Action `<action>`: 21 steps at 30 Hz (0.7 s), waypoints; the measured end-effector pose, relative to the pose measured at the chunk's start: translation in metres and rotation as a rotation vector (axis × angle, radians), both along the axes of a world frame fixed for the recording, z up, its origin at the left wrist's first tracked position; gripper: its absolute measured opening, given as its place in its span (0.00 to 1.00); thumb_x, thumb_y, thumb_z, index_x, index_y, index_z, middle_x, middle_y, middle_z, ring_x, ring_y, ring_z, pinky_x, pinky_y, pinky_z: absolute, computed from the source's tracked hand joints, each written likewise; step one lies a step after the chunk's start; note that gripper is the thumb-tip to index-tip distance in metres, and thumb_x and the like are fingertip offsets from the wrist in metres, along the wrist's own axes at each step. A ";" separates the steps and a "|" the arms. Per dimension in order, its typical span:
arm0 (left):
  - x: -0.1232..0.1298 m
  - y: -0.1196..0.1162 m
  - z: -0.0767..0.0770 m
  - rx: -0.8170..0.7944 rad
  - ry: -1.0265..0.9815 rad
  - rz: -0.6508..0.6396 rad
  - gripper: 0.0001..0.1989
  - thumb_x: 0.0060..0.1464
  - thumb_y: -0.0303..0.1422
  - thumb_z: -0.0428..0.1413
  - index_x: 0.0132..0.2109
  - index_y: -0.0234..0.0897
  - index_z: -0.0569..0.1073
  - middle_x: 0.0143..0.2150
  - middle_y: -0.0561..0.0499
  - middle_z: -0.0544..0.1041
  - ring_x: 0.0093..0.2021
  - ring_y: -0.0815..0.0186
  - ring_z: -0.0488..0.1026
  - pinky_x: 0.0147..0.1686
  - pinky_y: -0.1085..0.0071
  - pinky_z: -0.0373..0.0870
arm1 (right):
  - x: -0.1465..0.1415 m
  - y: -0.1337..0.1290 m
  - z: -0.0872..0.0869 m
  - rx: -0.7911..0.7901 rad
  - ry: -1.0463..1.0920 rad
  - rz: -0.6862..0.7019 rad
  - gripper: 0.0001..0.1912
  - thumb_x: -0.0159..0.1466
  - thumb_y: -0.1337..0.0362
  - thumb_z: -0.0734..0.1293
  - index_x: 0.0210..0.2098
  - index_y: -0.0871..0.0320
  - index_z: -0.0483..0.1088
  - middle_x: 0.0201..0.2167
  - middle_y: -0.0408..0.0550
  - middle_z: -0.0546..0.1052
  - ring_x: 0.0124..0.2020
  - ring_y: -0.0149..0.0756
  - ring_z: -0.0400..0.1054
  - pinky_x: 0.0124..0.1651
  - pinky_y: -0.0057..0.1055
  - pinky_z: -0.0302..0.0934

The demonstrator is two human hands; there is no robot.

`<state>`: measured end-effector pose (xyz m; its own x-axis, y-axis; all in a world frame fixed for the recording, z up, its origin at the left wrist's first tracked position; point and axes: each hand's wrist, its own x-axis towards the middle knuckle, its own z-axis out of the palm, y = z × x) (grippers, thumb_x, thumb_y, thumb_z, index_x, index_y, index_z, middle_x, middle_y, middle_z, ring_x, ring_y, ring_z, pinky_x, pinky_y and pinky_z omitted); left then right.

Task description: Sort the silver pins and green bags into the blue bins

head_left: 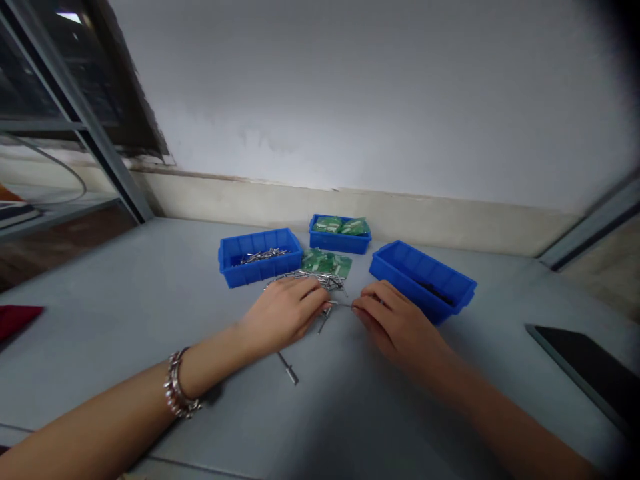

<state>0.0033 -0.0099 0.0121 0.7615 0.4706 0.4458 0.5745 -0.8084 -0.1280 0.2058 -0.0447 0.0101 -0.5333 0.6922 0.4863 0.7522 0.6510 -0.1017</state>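
Note:
Between my two hands a thin silver blind rivet (341,304) lies level. My left hand (293,307) pinches its thicker left end, and the fingertips of my right hand (390,317) close on the thin pin's right end. Whether a small part sits in the right fingertips is hidden. Just behind my left hand is a pile of loose rivets (327,281), partly covered by the fingers. One rivet (289,369) lies alone on the grey table, nearer to me, and another (324,321) rests beside the left fingertips.
A blue bin (260,270) at left holds rivets. The back blue bin (340,242) contains green-printed bags, with another green bag (327,263) in front. Small dark parts (435,291) lie in the right blue bin (400,283). A dark flat device (585,367) rests at far right.

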 end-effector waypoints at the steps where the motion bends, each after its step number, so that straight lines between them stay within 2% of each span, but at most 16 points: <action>1: 0.000 0.000 0.000 0.001 0.008 -0.001 0.15 0.61 0.34 0.39 0.35 0.34 0.68 0.30 0.49 0.69 0.30 0.67 0.66 0.29 0.70 0.64 | 0.001 0.000 0.001 0.023 0.024 0.013 0.12 0.64 0.70 0.54 0.33 0.63 0.68 0.30 0.53 0.68 0.34 0.38 0.61 0.37 0.37 0.60; 6: 0.001 0.000 -0.001 0.039 -0.004 -0.022 0.15 0.61 0.33 0.39 0.33 0.33 0.67 0.27 0.51 0.68 0.27 0.68 0.65 0.27 0.71 0.63 | 0.003 0.002 0.001 0.093 0.031 0.031 0.12 0.64 0.69 0.54 0.32 0.61 0.67 0.29 0.51 0.68 0.33 0.37 0.61 0.37 0.35 0.60; 13: 0.001 -0.002 0.002 0.076 -0.021 -0.034 0.15 0.61 0.33 0.39 0.35 0.33 0.68 0.28 0.51 0.69 0.28 0.67 0.66 0.27 0.70 0.63 | 0.004 0.006 -0.004 0.065 -0.093 0.010 0.13 0.64 0.69 0.54 0.31 0.61 0.69 0.28 0.52 0.68 0.33 0.38 0.62 0.37 0.37 0.61; 21: 0.001 0.000 -0.001 0.042 0.029 -0.028 0.15 0.61 0.33 0.39 0.34 0.33 0.68 0.28 0.51 0.68 0.27 0.68 0.66 0.27 0.70 0.63 | 0.003 0.002 0.002 0.142 -0.003 0.052 0.13 0.64 0.69 0.53 0.31 0.61 0.68 0.26 0.50 0.69 0.31 0.36 0.62 0.36 0.35 0.60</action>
<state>0.0046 -0.0098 0.0111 0.7870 0.4299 0.4425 0.5471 -0.8178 -0.1785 0.2086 -0.0426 0.0120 -0.5682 0.5877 0.5760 0.7172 0.6969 -0.0036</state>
